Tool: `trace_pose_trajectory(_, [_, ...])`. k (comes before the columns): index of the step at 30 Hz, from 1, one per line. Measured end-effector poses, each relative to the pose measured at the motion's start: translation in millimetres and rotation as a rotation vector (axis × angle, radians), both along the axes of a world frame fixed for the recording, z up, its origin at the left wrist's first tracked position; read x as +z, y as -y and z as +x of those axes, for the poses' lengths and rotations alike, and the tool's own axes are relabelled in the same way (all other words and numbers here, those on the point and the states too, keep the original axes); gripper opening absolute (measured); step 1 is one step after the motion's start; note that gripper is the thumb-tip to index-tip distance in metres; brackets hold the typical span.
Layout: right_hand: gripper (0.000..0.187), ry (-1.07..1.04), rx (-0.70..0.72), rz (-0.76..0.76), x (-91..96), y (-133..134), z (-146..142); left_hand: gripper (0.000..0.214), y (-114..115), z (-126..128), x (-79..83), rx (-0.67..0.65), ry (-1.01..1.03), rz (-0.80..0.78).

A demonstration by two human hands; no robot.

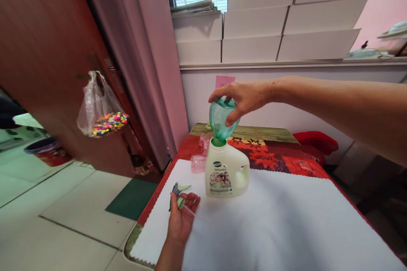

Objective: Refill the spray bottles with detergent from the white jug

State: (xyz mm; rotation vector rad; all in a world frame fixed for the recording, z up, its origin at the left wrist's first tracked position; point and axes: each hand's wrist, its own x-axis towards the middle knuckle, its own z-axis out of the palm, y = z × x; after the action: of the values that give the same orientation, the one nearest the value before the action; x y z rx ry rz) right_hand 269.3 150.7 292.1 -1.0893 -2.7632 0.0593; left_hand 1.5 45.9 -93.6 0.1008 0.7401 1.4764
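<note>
My right hand point(238, 97) grips a translucent green spray bottle point(222, 120) by its base. The bottle is upside down, its neck at the mouth of a cream plastic jug point(226, 169) with a side handle and a picture label. The jug stands upright on a white cloth point(280, 228). Low on the left, my left hand point(182, 216) is curled round a spray trigger head point(177, 197) with a grey body, light green collar and lever, and a thin clear tube. Behind the jug, a pink transparent container point(199, 164) lies on the table.
The cloth covers much of a red patterned table point(263, 156). White boxes point(254, 21) are stacked on a ledge behind it. A plastic bag of colourful pieces point(110, 123) hangs from the door point(57, 51) at left. A red item point(318, 142) sits beyond the table's right side.
</note>
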Motion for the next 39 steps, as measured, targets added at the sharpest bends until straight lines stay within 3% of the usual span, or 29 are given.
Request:
trace_pose_trajectory(13, [0.076,-0.036,0.039,-0.003,1.1,0,3,0.05,0,2,1.8,0.013,0.012,-0.011])
trace_pose_trajectory(27, [0.081,-0.011,0.024,0.01,0.9,1,6,0.049,-1,0,-1.2,0.0,0.012,0.008])
trace_pose_trajectory(32, [0.085,-0.065,-0.025,-0.05,0.5,1,10,0.048,0,1,1.6,-0.002,0.002,0.005])
trace_pose_trajectory(39, [0.081,-0.242,-0.105,-0.149,-20.3,7,40,0.049,0,2,6.5,0.0,-0.012,-0.008])
